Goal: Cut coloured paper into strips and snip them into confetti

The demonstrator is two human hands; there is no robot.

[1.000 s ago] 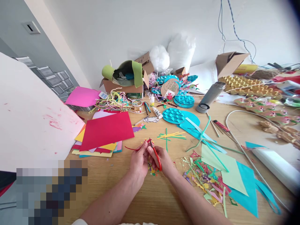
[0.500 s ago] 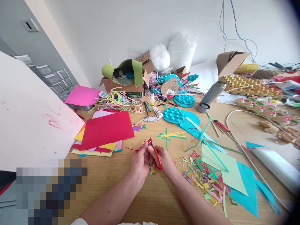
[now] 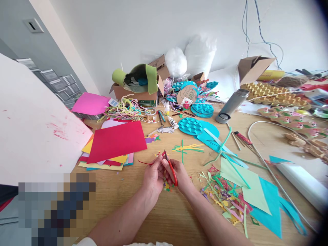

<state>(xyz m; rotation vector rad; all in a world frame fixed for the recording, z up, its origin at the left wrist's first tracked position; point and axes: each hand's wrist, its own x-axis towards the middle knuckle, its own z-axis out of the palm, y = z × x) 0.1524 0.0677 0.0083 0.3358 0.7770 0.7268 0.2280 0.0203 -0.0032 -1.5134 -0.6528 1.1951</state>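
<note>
My right hand point(image 3: 180, 176) grips small red-handled scissors point(image 3: 171, 168), their blades pointing up and away from me. My left hand point(image 3: 153, 177) pinches a thin red paper strip point(image 3: 146, 163) that trails off to the left, its near end at the scissor blades. Both hands meet just above the wooden table point(image 3: 123, 201), over a scatter of tiny coloured paper bits point(image 3: 167, 186).
A red sheet point(image 3: 116, 140) tops a stack of coloured paper to the left. Paper scraps point(image 3: 222, 194), a pale green sheet point(image 3: 243, 184) and teal paper point(image 3: 271, 201) lie right. Glue bottle point(image 3: 173, 122), metal flask point(image 3: 230, 106) and cardboard box point(image 3: 135, 92) stand farther back. A white board point(image 3: 33, 130) leans at left.
Nothing has visibly changed apart from a slight shift of the view; both hands keep their hold at the same spot.
</note>
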